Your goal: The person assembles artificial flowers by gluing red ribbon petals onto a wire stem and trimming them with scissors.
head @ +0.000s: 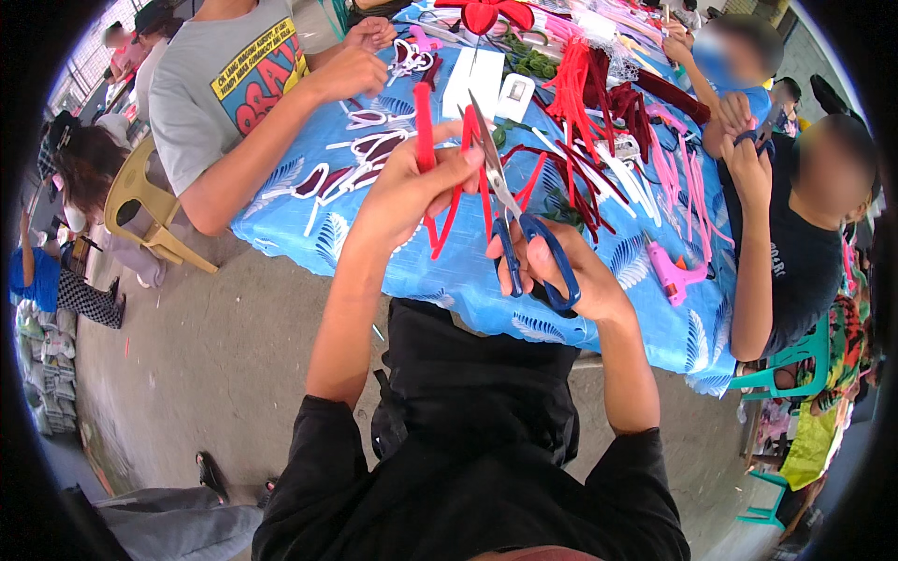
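Red pipe cleaners (425, 130), bent into long loops, are pinched in my left hand (414, 179) above the table's near edge. My right hand (561, 263) grips blue-handled scissors (499, 179). Their blades are parted and point up beside my left thumb, around or next to a red strand; which of the two I cannot tell. Below the hands, one red strand hangs in a V. Dark red and white pipe cleaner petals (379, 144) lie on the cloth left of my hands. Dark red strips (572, 189) and white pipe cleaners (624, 182) lie to the right.
A blue leaf-patterned tablecloth (484, 315) covers the table. A pink glue gun (673, 273) lies near the right edge. Bundled red pipe cleaners (575, 88) and a white box (473, 80) stand farther back. People sit on both sides; one at right holds scissors (768, 126).
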The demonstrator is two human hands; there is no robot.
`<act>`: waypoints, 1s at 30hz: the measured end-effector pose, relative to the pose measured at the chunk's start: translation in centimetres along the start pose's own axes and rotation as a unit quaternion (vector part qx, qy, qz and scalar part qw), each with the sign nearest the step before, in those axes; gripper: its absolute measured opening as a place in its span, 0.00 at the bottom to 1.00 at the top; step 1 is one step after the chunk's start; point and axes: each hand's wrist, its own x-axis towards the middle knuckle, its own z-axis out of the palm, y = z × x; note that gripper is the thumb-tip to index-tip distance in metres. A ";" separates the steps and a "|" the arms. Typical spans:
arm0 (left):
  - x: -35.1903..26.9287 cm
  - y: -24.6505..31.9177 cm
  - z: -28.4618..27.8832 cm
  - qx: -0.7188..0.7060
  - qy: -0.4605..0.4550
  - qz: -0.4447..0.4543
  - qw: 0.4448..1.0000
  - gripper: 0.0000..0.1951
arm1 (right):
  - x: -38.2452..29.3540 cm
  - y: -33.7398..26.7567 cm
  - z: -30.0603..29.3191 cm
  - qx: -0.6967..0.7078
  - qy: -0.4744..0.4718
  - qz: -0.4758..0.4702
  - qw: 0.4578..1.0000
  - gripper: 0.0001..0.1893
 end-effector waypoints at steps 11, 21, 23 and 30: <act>-0.6 0.5 1.7 0.276 0.001 0.044 0.960 0.11 | 0.1 0.4 -0.5 -0.020 0.048 -0.029 0.998 0.37; -1.5 0.0 4.1 0.317 0.062 0.155 0.934 0.09 | 0.5 1.0 0.1 0.170 0.065 -0.061 0.981 0.37; -1.5 0.2 4.2 0.337 0.063 0.170 0.924 0.10 | 0.6 0.8 0.1 0.187 0.057 -0.063 0.979 0.38; -1.1 -0.7 3.3 0.363 0.043 0.168 0.915 0.08 | 0.6 1.1 0.2 0.250 0.046 -0.039 0.966 0.37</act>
